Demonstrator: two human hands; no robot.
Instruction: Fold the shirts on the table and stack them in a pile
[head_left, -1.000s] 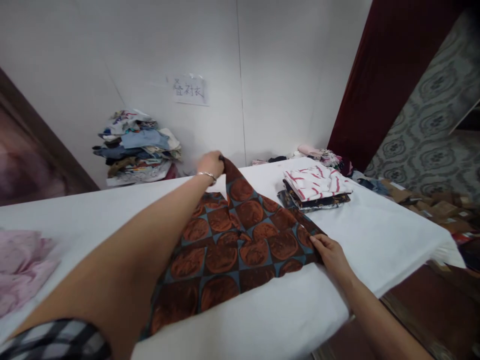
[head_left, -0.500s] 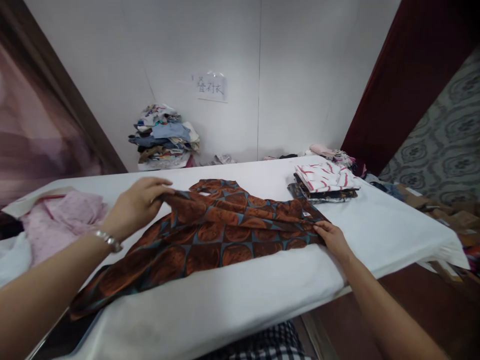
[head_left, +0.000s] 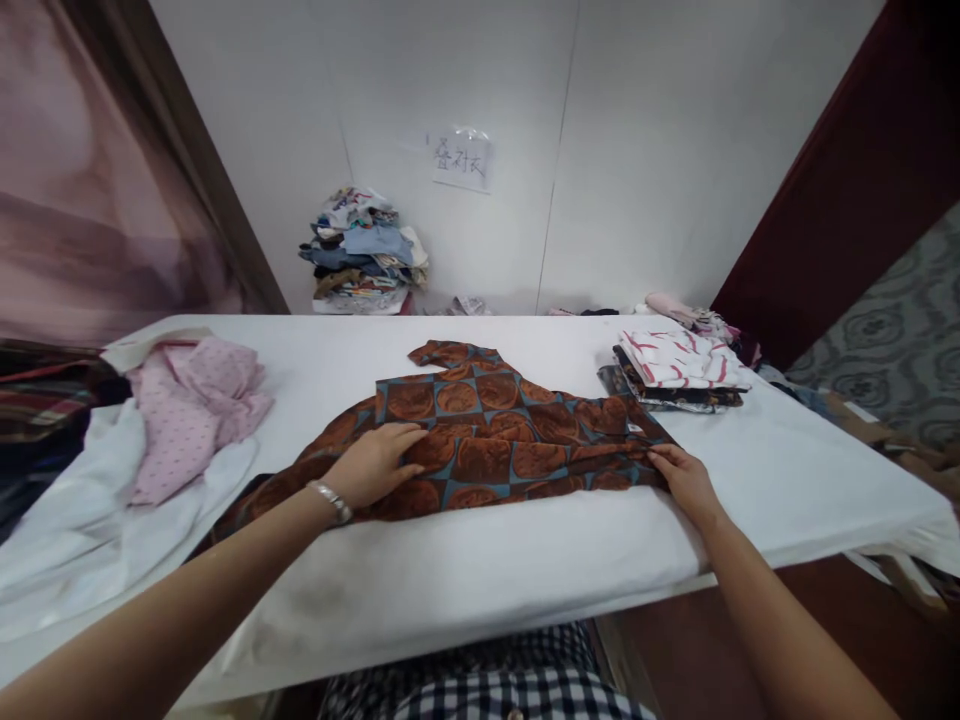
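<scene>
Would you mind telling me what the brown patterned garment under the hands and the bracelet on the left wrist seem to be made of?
The brown patterned garment looks like thin woven cloth, perhaps silky or synthetic: it lies flat in soft folds with a faint sheen under the left hand and the right hand. The bracelet looks like polished metal, silver-toned and glinting, though plated or plastic cannot be ruled out.

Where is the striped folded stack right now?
In the head view, the striped folded stack sits on the white table's far right, just beyond the brown patterned shirt.
</scene>
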